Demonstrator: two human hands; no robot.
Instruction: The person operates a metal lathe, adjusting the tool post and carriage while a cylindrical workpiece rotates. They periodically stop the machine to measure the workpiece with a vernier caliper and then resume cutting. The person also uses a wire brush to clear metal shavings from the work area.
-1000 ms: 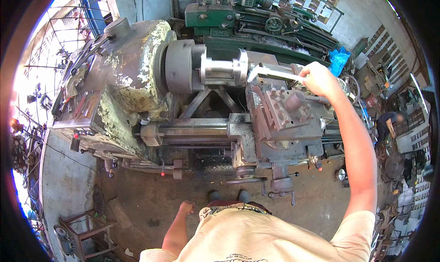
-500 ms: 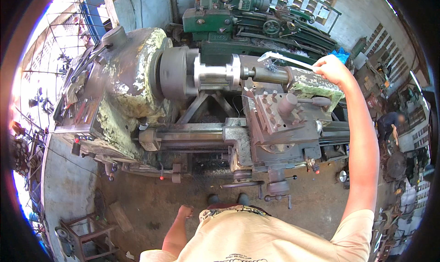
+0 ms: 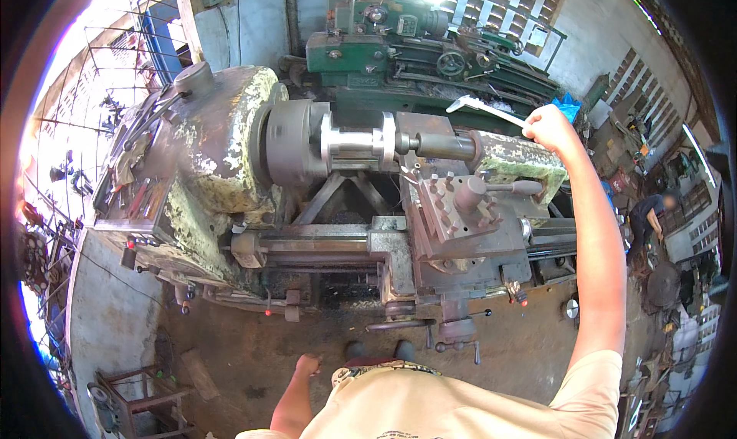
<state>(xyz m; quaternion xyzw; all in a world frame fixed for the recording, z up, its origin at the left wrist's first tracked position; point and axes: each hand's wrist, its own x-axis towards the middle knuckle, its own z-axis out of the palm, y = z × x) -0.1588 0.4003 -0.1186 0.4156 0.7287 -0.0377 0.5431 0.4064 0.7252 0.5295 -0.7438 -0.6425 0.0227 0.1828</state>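
Note:
My right hand (image 3: pixel 550 130) is closed around the handle of a slim white tool with a bent head (image 3: pixel 491 111). I hold it out above the tailstock (image 3: pixel 510 158) of a worn lathe, its head over the far side, apart from the metal. Low by my body, my left hand (image 3: pixel 309 364) hangs with curled fingers, and nothing shows in it. A shiny spool-shaped workpiece (image 3: pixel 351 142) sits between the chuck (image 3: pixel 290 142), whose face looks smeared by spinning, and the tailstock centre (image 3: pixel 407 143). The tool post (image 3: pixel 459 205) stands nearer to me, off the workpiece.
Behind the lathe stands a green lathe (image 3: pixel 361 51). Hand tools lie on the headstock's left end (image 3: pixel 138 197). A handwheel (image 3: pixel 399 325) and crank levers (image 3: pixel 458 347) jut out toward me. A small stool (image 3: pixel 146 397) stands lower left. Another person (image 3: pixel 645 220) bends down far right.
My right hand has drawn the white tool back to the right and away from the tailstock spindle. A dark tangle seen there before no longer shows. The whole view has tilted slightly.

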